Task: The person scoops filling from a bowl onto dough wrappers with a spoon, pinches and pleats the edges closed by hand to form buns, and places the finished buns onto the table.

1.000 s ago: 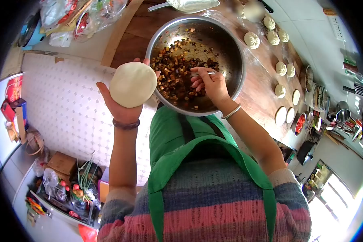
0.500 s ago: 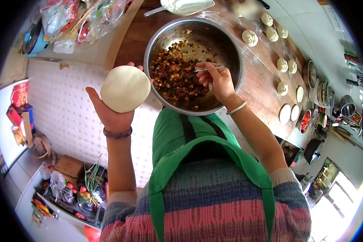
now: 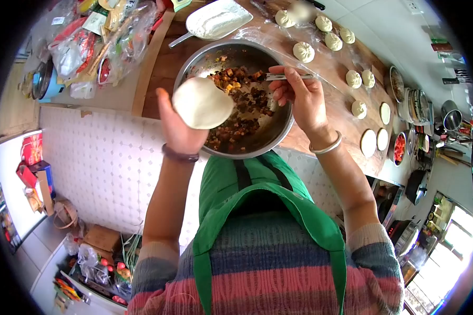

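Note:
A round, pale dough wrapper lies across the palm of my left hand, which supports it over the near-left rim of a metal mixing bowl. Chopped brown and orange filling covers much of the bowl's inside. My right hand pinches the handle of a spoon above the bowl's right side. Filling is heaped at the spoon's far end, so its tip is hidden. The fingers under the wrapper are mostly out of sight.
A flour scoop lies behind the bowl on the wooden board. Several pleated buns and flat dough rounds sit to the right, near a small bowl of red pieces. Plastic bags are piled at left.
My left hand has carried the wrapper right, over the bowl's edge. My right hand has shifted up and right with the spoon, and filling now shows heaped at its end. The view has shifted slightly.

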### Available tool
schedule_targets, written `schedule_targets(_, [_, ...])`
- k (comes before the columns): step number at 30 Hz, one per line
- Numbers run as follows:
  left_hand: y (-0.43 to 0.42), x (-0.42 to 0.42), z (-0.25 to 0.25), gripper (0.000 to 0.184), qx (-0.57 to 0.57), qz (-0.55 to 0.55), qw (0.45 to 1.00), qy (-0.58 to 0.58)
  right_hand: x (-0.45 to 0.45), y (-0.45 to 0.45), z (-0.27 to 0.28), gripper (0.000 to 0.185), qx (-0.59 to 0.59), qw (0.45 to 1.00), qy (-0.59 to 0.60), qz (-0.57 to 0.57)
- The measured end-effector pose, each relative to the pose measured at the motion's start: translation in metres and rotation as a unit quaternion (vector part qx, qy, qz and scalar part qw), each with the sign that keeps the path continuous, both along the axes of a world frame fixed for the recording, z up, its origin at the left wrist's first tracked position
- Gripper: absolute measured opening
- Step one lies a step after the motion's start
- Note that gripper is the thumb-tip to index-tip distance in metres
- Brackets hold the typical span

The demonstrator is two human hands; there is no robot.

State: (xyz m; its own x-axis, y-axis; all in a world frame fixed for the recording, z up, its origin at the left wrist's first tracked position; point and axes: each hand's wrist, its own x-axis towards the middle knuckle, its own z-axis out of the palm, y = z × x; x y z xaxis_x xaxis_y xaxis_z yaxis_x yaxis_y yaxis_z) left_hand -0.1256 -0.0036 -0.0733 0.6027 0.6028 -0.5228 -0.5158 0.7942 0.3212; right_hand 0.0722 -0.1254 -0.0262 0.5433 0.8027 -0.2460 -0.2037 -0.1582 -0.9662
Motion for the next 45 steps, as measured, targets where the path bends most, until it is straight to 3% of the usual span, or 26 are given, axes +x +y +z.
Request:
schedule_targets(3, [-0.009, 0.034, -0.002, 0.074, -0.010, -0.002, 0.991, -0.132, -0.025, -0.005, 0.016, 0.030, 0.036, 0.984, -0.176, -0.001])
schedule_targets(4, [-0.012, 0.043, 0.001, 0.073, -0.015, -0.007, 0.992, -0.126, -0.028, -0.008, 0.012, 0.018, 0.056, 0.933, -0.356, 0.026])
schedule_targets(5, [-0.015, 0.052, 0.006, 0.072, -0.020, -0.011, 0.992, -0.120, -0.030, -0.014, 0.004, 0.028, 0.097, 0.856, -0.505, 0.054])
schedule_targets(7, [-0.018, 0.061, 0.011, 0.069, -0.032, -0.008, 0.989, -0.144, -0.038, -0.024, 0.007, 0.036, 0.107, 0.746, -0.647, 0.115])
schedule_targets(12, [-0.023, 0.065, 0.008, 0.064, -0.031, -0.027, 0.976, -0.214, -0.028, -0.033, 0.004, 0.044, 0.150, 0.702, -0.685, 0.124])
schedule_targets(16, [-0.023, 0.065, 0.004, 0.064, -0.039, -0.031, 0.967, -0.248, -0.023, -0.034, 0.004, 0.042, 0.163, 0.706, -0.673, 0.147])
schedule_targets(19, [-0.022, 0.064, 0.001, 0.064, -0.030, -0.035, 0.965, -0.257, -0.022, -0.033, 0.011, 0.041, 0.187, 0.751, -0.627, 0.088])
schedule_targets(20, [-0.020, 0.063, -0.002, 0.065, -0.021, -0.034, 0.966, -0.255, -0.022, -0.034, 0.011, 0.028, 0.168, 0.770, -0.613, 0.058])
schedule_targets(23, [-0.015, 0.057, -0.001, 0.066, -0.015, -0.045, 0.962, -0.269, -0.028, -0.033, 0.012, 0.013, 0.170, 0.921, -0.350, -0.024])
schedule_targets(25, [-0.009, 0.047, -0.004, 0.067, -0.003, -0.046, 0.959, -0.279, -0.025, -0.027, 0.013, 0.018, 0.185, 0.959, -0.203, -0.069])
schedule_targets(28, [0.009, 0.029, -0.027, 0.070, 0.072, -0.053, 0.944, -0.317, -0.006, -0.019, 0.006, 0.025, 0.138, 0.982, -0.072, -0.111])
schedule_targets(31, [0.019, -0.002, -0.030, 0.073, 0.069, -0.020, 0.954, -0.291, 0.004, -0.012, -0.031, 0.027, -0.010, 0.972, -0.228, -0.050])
schedule_targets(33, [0.026, -0.023, -0.036, 0.073, 0.095, 0.000, 0.960, -0.263, 0.011, -0.010, -0.070, 0.021, -0.042, 0.903, -0.427, -0.011])
schedule_targets(35, [0.029, -0.037, -0.036, 0.071, 0.093, 0.032, 0.965, -0.244, 0.008, -0.010, -0.089, 0.025, -0.050, 0.837, -0.542, 0.046])
schedule_targets(39, [0.031, -0.053, -0.049, 0.074, 0.118, 0.048, 0.964, -0.234, -0.023, -0.009, -0.099, 0.021, -0.052, 0.933, -0.344, 0.093])
schedule_targets(45, [0.028, -0.051, -0.048, 0.073, 0.093, 0.084, 0.964, -0.236, -0.047, 0.003, -0.117, 0.033, -0.082, 0.991, -0.027, 0.103])
